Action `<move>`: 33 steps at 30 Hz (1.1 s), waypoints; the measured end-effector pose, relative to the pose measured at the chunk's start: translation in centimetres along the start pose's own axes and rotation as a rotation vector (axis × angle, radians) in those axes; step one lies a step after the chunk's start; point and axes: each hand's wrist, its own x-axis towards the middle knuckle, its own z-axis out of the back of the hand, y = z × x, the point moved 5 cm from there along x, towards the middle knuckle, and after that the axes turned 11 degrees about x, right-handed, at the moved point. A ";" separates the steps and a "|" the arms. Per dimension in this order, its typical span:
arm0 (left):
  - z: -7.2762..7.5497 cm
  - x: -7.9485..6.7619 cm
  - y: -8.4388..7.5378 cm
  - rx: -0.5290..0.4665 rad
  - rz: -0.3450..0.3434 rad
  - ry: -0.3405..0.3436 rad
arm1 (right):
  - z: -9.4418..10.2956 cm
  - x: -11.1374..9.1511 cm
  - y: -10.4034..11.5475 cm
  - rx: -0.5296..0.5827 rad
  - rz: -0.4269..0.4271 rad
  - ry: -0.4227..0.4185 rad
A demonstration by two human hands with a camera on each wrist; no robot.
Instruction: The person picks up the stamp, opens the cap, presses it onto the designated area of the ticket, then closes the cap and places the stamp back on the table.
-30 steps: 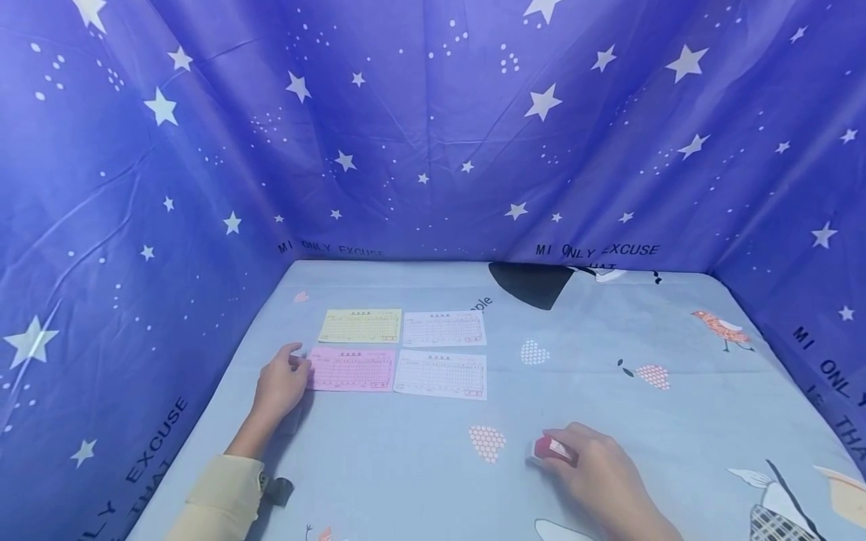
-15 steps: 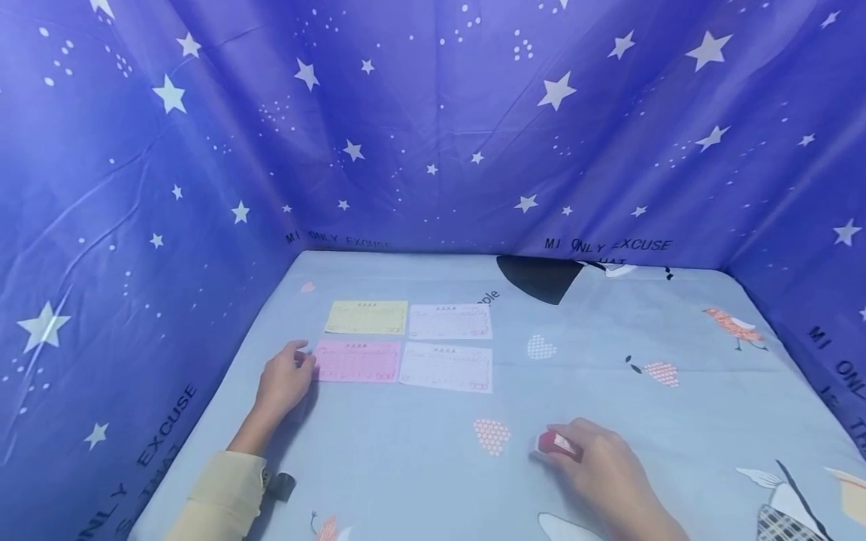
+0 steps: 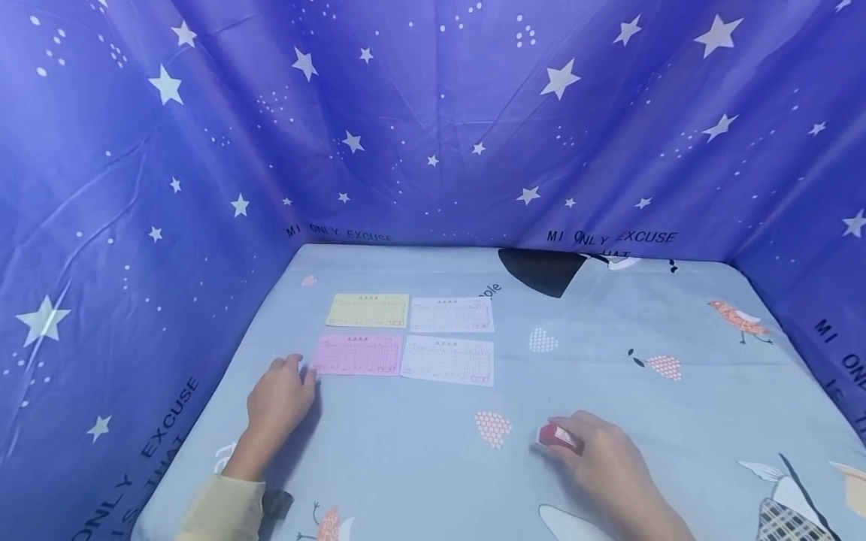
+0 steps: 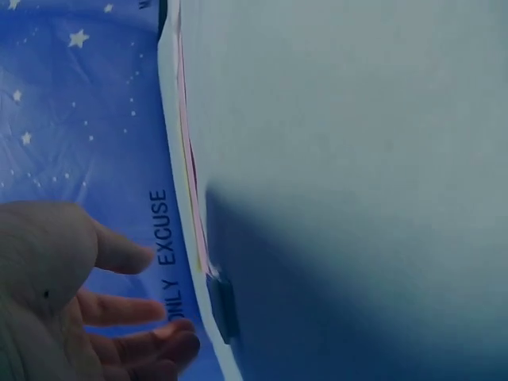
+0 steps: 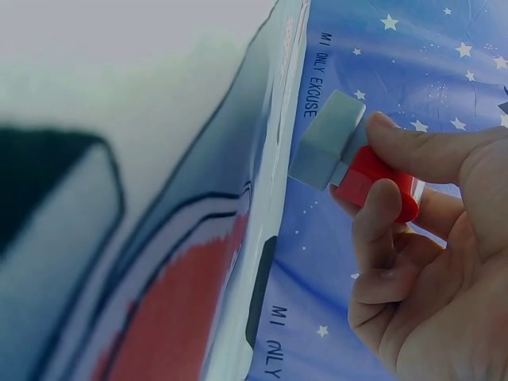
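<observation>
My right hand (image 3: 605,458) pinches a red stamp (image 3: 560,437) between thumb and fingers, low over the cloth on the right. In the right wrist view the red body of the stamp (image 5: 367,178) has a translucent grey cap (image 5: 329,141) on its end. My left hand (image 3: 279,394) holds nothing, its fingers loosely bent, beside the lower left corner of a pink printed slip (image 3: 358,355). Whether it touches the slip I cannot tell. A yellow slip (image 3: 367,310) lies behind the pink one. Two white slips (image 3: 452,314) lie to their right, one behind the other.
A grey-blue cloth (image 3: 406,451) printed with birds, hearts and fruit covers the table. Purple-blue curtains (image 3: 433,120) with stars close off the back and both sides. A small dark object (image 3: 276,503) shows beside the left sleeve.
The head view has shifted a little. My left hand has drawn back slightly along the pink slip's left edge. My right hand keeps the stamp at nearly the same spot.
</observation>
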 end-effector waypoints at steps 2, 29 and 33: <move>0.0 -0.3 -0.2 0.020 0.014 0.020 | 0.1 0.0 0.1 0.000 0.020 -0.009; -0.2 -1.8 -0.2 0.050 0.098 0.141 | 0.3 0.0 0.0 -0.002 0.007 -0.008; -0.1 -1.9 -0.2 0.054 0.086 0.133 | 0.4 0.1 0.0 0.005 -0.014 0.006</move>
